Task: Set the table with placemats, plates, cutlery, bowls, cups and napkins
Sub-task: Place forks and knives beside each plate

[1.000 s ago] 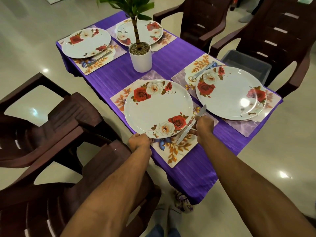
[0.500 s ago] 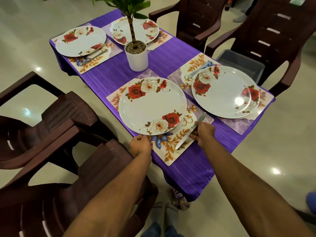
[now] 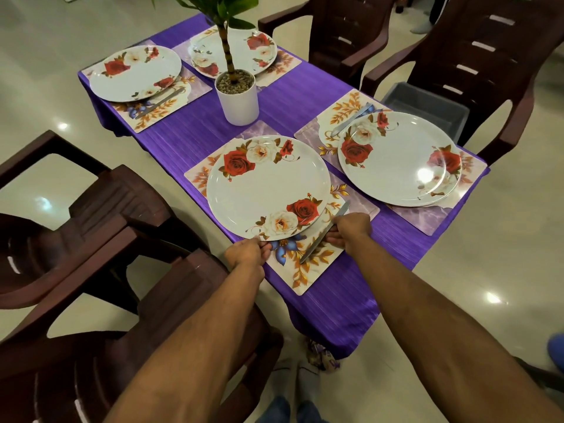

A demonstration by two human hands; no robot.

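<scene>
Counter [image 3: 189, 123] under a purple cloth carries four floral placemats, each with a rose-print plate; white plant pot [image 3: 236, 99] stands mid-counter; dark chairs [image 3: 476, 65] around it. Grey bin [image 3: 427, 108] sits on the far right chair seat.

Near plate [image 3: 268, 186] lies on the near placemat [image 3: 308, 270], offset toward its far-left side. Left hand [image 3: 247, 254] pinches the plate's near rim, fingers curled on the edge. Plate looks stiff, glossy, likely slippery and breakable; best taken at the rim, as here, and slid rather than lifted one-handed.

Knife [image 3: 323, 235] lies on the placemat just right of the plate, blade tip pointing away toward the far right, handle end toward the near edge. Right hand [image 3: 351, 228] is closed on the knife's mid-length, fingers wrapped from the right side. Knife looks thin, rigid, light, smooth metal; a mid-shaft pinch suits aligning it beside the plate.

Other settings show a knife or similar piece beside their plates. No bowls, cups or napkins visible, so the task looks partway done.
</scene>
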